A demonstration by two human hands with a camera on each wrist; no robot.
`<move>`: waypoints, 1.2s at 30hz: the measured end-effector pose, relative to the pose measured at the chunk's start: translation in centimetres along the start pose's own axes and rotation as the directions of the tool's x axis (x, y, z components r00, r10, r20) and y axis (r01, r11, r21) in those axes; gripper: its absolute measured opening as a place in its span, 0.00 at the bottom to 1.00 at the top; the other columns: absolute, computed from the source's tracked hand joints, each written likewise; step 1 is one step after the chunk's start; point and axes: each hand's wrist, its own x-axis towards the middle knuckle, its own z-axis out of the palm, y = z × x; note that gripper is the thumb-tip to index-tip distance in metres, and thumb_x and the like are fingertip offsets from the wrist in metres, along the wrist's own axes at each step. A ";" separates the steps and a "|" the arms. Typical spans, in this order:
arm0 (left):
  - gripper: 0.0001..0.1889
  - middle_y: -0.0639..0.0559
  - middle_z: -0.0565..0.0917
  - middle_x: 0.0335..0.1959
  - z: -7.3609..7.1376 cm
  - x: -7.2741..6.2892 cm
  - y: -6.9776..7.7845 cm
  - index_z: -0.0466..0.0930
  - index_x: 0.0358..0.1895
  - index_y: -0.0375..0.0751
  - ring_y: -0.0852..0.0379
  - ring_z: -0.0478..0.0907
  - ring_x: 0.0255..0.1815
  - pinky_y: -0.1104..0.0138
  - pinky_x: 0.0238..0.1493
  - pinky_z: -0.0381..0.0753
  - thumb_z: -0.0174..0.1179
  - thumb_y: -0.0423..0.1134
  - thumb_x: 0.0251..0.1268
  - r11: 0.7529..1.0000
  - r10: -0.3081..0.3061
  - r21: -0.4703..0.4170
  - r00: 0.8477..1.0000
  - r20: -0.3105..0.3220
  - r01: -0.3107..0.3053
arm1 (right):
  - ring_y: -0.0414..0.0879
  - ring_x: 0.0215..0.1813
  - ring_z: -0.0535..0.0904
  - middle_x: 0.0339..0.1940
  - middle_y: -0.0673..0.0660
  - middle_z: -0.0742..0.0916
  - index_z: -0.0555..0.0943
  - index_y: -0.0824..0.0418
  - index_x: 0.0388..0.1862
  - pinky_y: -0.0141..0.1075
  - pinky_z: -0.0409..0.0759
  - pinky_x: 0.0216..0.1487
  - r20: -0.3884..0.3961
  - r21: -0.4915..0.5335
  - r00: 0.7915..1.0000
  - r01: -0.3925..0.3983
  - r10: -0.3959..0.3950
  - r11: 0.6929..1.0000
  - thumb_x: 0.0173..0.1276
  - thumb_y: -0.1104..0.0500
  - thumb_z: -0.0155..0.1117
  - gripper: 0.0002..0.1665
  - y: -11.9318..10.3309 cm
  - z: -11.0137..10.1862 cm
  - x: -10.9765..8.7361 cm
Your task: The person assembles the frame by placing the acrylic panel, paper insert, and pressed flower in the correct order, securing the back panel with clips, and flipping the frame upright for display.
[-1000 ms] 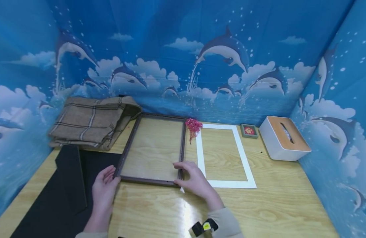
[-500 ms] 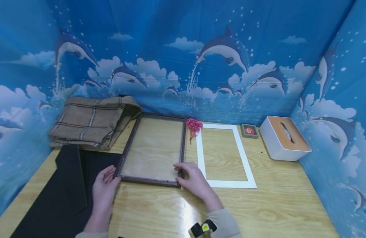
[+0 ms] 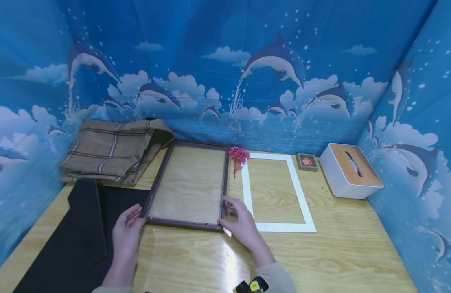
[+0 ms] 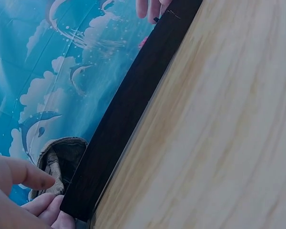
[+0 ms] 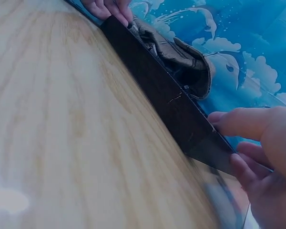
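Observation:
A dark brown picture frame (image 3: 185, 223) with a clear pane lies on the wooden table. My left hand (image 3: 125, 234) holds its near left corner, thumb at the front and fingers along the left side. In the left wrist view, the left hand's fingers (image 4: 43, 205) meet the end of the frame's dark edge (image 4: 119, 119). The near right corner is between the thumb and fingers of my right hand (image 3: 244, 224). The right wrist view shows that thumb on the frame's upper edge. A small glossy pale piece (image 3: 227, 232) shows under this corner.
Right of the frame lie a white mat border (image 3: 284, 227) and pink dried flowers (image 3: 238, 156). Beyond are a small green-edged box (image 3: 307, 161) and a tissue box (image 3: 351, 171). A black backing board (image 3: 60, 248) and folded plaid cloth (image 3: 108, 150) lie left.
My right hand's fingers have shifted from over the frame's inner edge to its outer right side. The pale piece by that corner shows again after being out of sight. My left hand stays nearly still.

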 end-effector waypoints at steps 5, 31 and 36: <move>0.27 0.41 0.69 0.66 -0.2 0.1 -0.1 0.63 0.69 0.37 0.47 0.65 0.66 0.54 0.66 0.66 0.49 0.24 0.65 1.000 0.003 0.016 1.000 0.028 -0.003 | 0.55 0.55 0.77 0.60 0.60 0.76 0.67 0.57 0.69 0.39 0.77 0.56 0.000 0.085 0.999 -0.035 0.035 0.996 0.54 0.65 0.72 0.43 0.1 0.1 -0.2; 0.24 0.38 0.71 0.63 -0.3 1.1 -1.1 0.68 0.67 0.38 0.43 0.65 0.65 0.49 0.65 0.63 0.52 0.30 0.67 0.989 0.033 0.143 0.996 0.077 -0.044 | 0.57 0.53 0.76 0.58 0.64 0.77 0.64 0.62 0.70 0.42 0.80 0.52 0.004 0.074 0.997 -0.075 0.075 0.994 0.51 0.71 0.67 0.45 -0.7 0.6 0.3; 0.25 0.37 0.70 0.63 -0.5 1.1 -1.5 0.66 0.68 0.36 0.43 0.66 0.65 0.51 0.65 0.66 0.51 0.30 0.67 0.979 0.062 0.185 0.993 0.096 -0.080 | 0.59 0.56 0.75 0.60 0.66 0.75 0.64 0.63 0.70 0.42 0.78 0.56 -0.007 0.192 0.998 -0.058 0.060 0.980 0.53 0.72 0.67 0.44 -0.1 0.6 -0.1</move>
